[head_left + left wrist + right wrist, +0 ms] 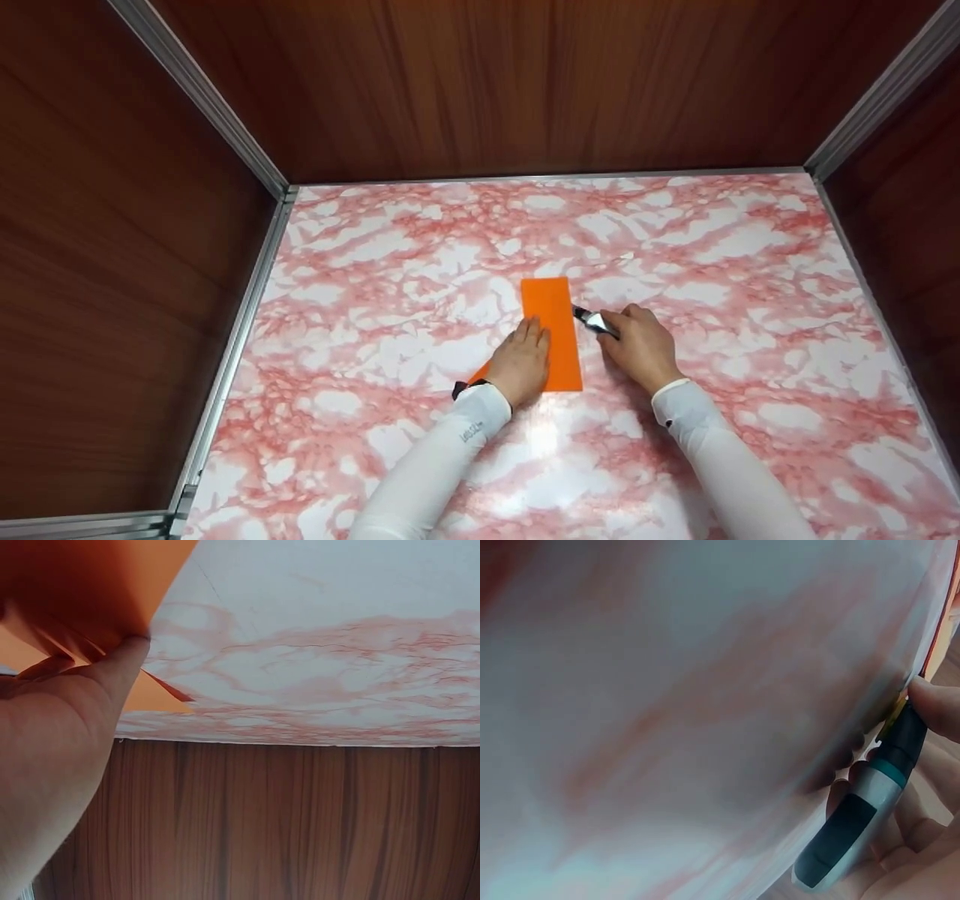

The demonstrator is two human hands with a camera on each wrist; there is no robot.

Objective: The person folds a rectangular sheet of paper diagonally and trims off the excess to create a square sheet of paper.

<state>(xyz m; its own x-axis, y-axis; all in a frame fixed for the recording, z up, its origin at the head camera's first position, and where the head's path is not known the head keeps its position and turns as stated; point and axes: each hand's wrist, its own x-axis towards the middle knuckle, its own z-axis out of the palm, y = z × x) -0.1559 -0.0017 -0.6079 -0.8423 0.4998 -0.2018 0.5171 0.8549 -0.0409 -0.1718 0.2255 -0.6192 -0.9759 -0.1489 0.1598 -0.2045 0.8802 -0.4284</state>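
Observation:
A folded orange sheet of paper (551, 330) lies on the marbled tabletop. My left hand (521, 360) rests flat on its left part, fingers extended over the paper, with an orange corner showing beside the wrist. In the left wrist view, the thumb (124, 664) presses against the orange paper (97, 577), whose layers stand slightly apart. My right hand (641, 345) grips a silver and black utility knife (596, 321) by its handle. The knife's front end is at the sheet's right edge; whether it touches cannot be made out. A teal band shows on the knife (855, 817) in the right wrist view.
The pink and white marbled table (360, 300) extends around the paper. Brown wood-grain panels (480, 90) enclose it at the back and both sides, with metal framing (225, 120) at the corners. A small pale scrap (627, 256) lies beyond the right hand.

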